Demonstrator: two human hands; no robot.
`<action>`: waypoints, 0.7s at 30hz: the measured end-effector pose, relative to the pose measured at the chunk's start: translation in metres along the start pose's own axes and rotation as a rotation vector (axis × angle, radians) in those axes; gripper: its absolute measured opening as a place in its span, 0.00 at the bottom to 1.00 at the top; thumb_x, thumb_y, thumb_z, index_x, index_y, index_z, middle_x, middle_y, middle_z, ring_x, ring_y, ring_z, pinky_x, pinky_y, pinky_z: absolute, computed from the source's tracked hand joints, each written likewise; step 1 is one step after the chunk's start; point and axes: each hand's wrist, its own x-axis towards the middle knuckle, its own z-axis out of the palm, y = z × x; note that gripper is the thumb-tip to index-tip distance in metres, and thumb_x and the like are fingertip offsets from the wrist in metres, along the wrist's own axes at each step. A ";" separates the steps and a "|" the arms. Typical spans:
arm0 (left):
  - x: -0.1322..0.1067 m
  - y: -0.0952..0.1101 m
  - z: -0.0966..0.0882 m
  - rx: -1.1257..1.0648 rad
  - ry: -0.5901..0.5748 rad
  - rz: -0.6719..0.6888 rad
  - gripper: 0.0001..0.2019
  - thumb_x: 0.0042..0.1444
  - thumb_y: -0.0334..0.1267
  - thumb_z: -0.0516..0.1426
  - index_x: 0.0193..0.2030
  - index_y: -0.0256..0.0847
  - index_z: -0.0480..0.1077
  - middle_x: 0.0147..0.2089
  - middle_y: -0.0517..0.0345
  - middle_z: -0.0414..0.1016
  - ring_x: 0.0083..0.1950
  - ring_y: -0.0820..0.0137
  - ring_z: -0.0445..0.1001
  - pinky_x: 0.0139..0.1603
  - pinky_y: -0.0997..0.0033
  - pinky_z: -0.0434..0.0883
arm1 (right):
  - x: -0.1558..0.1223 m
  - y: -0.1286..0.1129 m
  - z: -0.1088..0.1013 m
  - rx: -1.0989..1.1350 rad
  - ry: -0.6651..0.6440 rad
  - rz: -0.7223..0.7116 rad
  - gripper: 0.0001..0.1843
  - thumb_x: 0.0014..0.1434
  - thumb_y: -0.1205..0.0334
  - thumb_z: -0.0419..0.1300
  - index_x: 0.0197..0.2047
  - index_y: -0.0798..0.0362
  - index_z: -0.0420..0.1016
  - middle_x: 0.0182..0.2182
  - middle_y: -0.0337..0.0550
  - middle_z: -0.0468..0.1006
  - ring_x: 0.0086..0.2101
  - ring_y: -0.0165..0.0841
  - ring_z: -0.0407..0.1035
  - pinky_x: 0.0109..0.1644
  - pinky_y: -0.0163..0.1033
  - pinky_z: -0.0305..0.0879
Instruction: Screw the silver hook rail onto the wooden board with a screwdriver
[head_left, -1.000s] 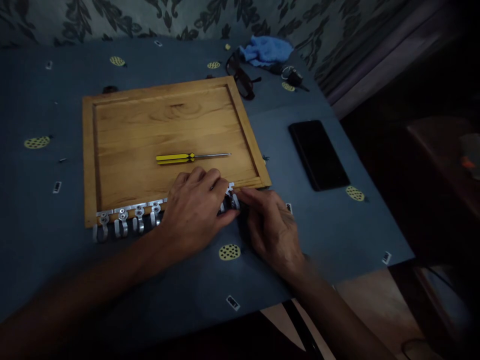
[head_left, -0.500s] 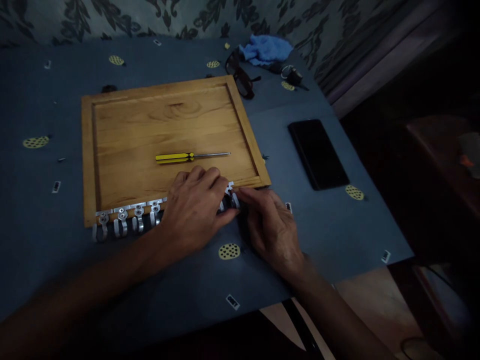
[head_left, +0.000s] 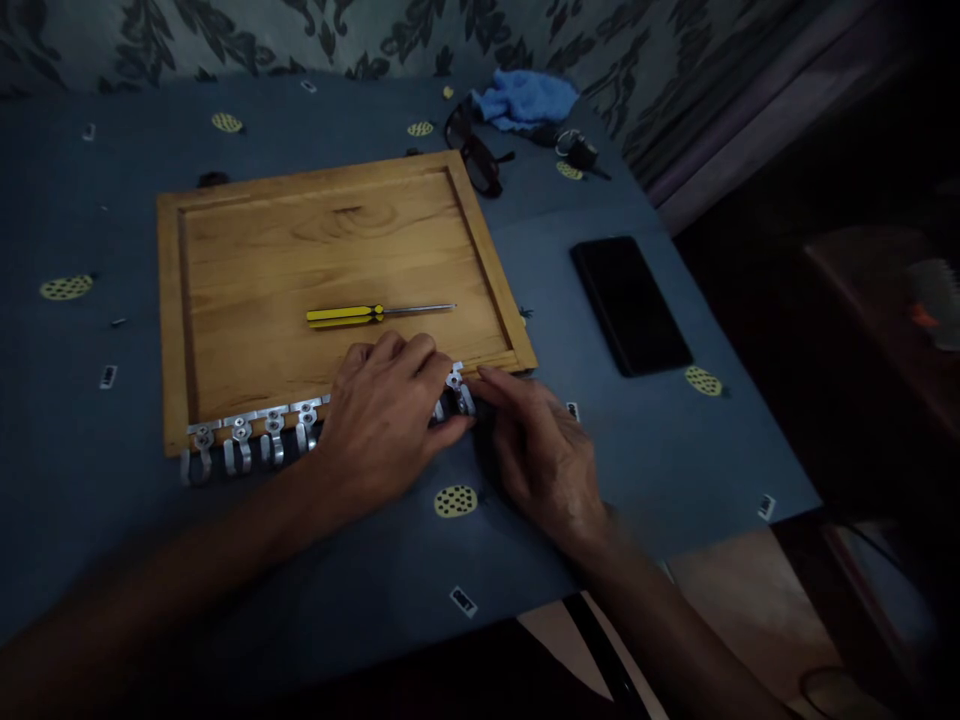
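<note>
A metal hook rail (head_left: pixel 255 418) with several double hooks lies along the near edge of a framed wooden board (head_left: pixel 262 270). My left hand (head_left: pixel 390 420) is closed over the rail's right half, fingers on top and thumb at the front, hiding the hooks beneath. My right hand (head_left: pixel 544 455) is at the rail's right end. Its index finger and thumb are pinched close beside the last hook (head_left: pixel 461 390); whatever they hold is too small to see. On the board, just beyond my left hand, rests a screwdriver (head_left: pixel 349 316) with a yellow and black handle.
A black phone (head_left: pixel 631 305) lies right of the board. Sunglasses (head_left: pixel 478 160), a blue cloth (head_left: pixel 526 98) and keys (head_left: pixel 577 150) sit at the far right corner of the blue tablecloth (head_left: pixel 315 610). A small screw-like piece (head_left: pixel 118 322) lies to the left.
The whole view has shifted slightly, so everything appears a little further left. Both hands keep nearly the same place on the rail.
</note>
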 end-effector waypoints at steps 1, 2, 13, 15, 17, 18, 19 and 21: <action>0.000 0.000 0.000 -0.001 -0.001 0.000 0.14 0.63 0.46 0.64 0.49 0.40 0.76 0.51 0.50 0.79 0.54 0.52 0.74 0.49 0.51 0.70 | 0.000 0.000 0.000 0.004 -0.004 0.003 0.35 0.66 0.79 0.51 0.71 0.44 0.60 0.49 0.43 0.85 0.45 0.38 0.80 0.50 0.46 0.79; 0.000 0.000 0.000 -0.002 -0.002 0.000 0.14 0.63 0.46 0.64 0.49 0.40 0.76 0.51 0.50 0.79 0.54 0.52 0.74 0.49 0.52 0.70 | 0.000 0.000 0.000 0.010 -0.004 0.004 0.35 0.66 0.79 0.51 0.72 0.44 0.60 0.49 0.43 0.85 0.46 0.38 0.79 0.51 0.46 0.79; 0.000 0.000 0.000 0.002 0.009 0.002 0.14 0.63 0.47 0.64 0.48 0.40 0.75 0.50 0.50 0.79 0.53 0.53 0.74 0.49 0.53 0.69 | 0.001 0.000 0.000 0.029 0.000 0.003 0.37 0.65 0.80 0.51 0.73 0.44 0.59 0.50 0.42 0.85 0.47 0.37 0.79 0.52 0.46 0.79; 0.000 0.000 0.000 0.003 0.001 0.002 0.14 0.63 0.47 0.64 0.48 0.40 0.76 0.50 0.50 0.79 0.53 0.52 0.74 0.49 0.52 0.69 | 0.001 0.000 0.000 0.037 0.001 0.001 0.36 0.65 0.80 0.51 0.72 0.44 0.60 0.50 0.43 0.85 0.47 0.37 0.79 0.52 0.46 0.80; 0.000 0.000 0.000 0.003 -0.003 0.005 0.14 0.63 0.47 0.64 0.49 0.40 0.75 0.50 0.50 0.79 0.54 0.52 0.74 0.49 0.51 0.69 | 0.000 0.000 0.000 0.035 0.001 0.001 0.36 0.65 0.80 0.51 0.72 0.45 0.60 0.50 0.44 0.85 0.47 0.38 0.79 0.52 0.47 0.80; 0.000 0.000 -0.001 0.002 -0.003 0.007 0.14 0.63 0.47 0.64 0.49 0.40 0.75 0.50 0.50 0.79 0.54 0.52 0.74 0.49 0.51 0.69 | 0.000 0.000 -0.001 0.030 -0.001 0.002 0.36 0.66 0.79 0.51 0.72 0.45 0.60 0.50 0.44 0.85 0.47 0.38 0.79 0.52 0.48 0.80; 0.000 0.000 0.000 0.002 -0.003 0.007 0.14 0.63 0.47 0.64 0.49 0.40 0.75 0.50 0.51 0.79 0.54 0.52 0.74 0.49 0.51 0.69 | -0.001 0.000 -0.001 0.025 -0.004 0.004 0.35 0.66 0.79 0.51 0.72 0.44 0.60 0.50 0.44 0.85 0.48 0.38 0.79 0.52 0.49 0.80; 0.000 0.000 0.000 0.005 0.001 0.004 0.14 0.62 0.47 0.65 0.48 0.40 0.75 0.50 0.50 0.79 0.53 0.52 0.74 0.49 0.52 0.69 | -0.001 0.000 -0.001 0.023 -0.008 0.007 0.35 0.67 0.78 0.51 0.72 0.44 0.60 0.50 0.45 0.84 0.47 0.38 0.79 0.51 0.49 0.80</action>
